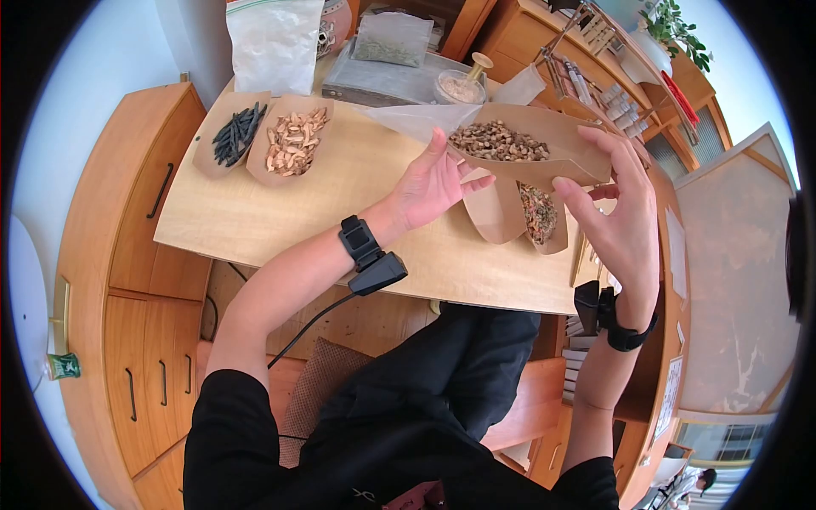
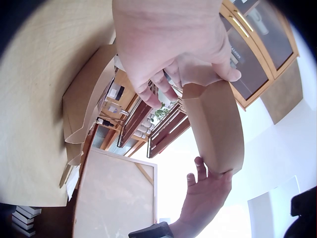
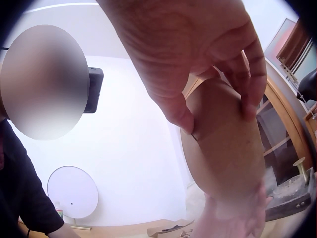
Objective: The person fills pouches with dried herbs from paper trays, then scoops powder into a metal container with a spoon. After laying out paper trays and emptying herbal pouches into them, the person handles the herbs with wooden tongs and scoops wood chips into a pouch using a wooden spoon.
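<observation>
My right hand (image 1: pixel 625 212) pinches the right end of a brown paper tray (image 1: pixel 557 170), thumb on the near side and fingers at the far rim. Chopped dried brown herb pieces (image 1: pixel 501 142) fill its left part. In the left wrist view this tray (image 2: pixel 218 126) is raised above the tabletop. My left hand (image 1: pixel 421 187) is at the tray's left end, palm turned up, thumb by the tip and loosely extended fingers along the near wall. A translucent bag (image 1: pixel 412 121) extends left from that end. The right wrist view shows the tray's underside (image 3: pixel 228 148).
Further paper trays stand on the table (image 1: pixel 357 229): one with black sticks (image 1: pixel 238 136), one with pale slices (image 1: pixel 296 140), another with a speckled mix (image 1: pixel 537 212). Behind are a white bag (image 1: pixel 274 42), a metal box (image 1: pixel 365 78) and a bowl of powder (image 1: pixel 460 87).
</observation>
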Tool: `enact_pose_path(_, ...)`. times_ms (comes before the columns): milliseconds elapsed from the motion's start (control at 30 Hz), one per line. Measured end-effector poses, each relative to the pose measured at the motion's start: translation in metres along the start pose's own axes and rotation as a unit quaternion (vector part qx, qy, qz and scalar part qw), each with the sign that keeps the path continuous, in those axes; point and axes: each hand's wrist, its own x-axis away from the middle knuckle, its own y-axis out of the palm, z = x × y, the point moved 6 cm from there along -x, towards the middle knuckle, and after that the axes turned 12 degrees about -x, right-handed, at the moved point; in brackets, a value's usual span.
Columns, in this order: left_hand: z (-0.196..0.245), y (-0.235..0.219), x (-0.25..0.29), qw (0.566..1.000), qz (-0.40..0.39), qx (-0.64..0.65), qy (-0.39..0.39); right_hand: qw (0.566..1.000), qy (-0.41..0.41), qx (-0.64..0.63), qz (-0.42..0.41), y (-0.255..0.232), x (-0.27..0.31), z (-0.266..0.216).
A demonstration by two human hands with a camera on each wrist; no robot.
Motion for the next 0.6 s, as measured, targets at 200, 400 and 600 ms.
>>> enact_pose_path(200,-0.0017,-0.002,-0.0013,1.0,0.003,-0.009,-0.004,1.0,-0.001,0.001,-0.005,-0.0011,-0.0028,-0.0028)
enact_pose_path(400,-0.0011,0.0004,0.0011,1.0,0.016,-0.017,-0.005,0.999,-0.027,0.022,-0.002,-0.0022,-0.005,-0.0071)
enact_pose_path(600,-0.0033,-0.0038,0.0004,1.0,0.021,-0.02,-0.006,0.999,-0.025,0.021,-0.001,-0.0023,-0.0064,-0.0059)
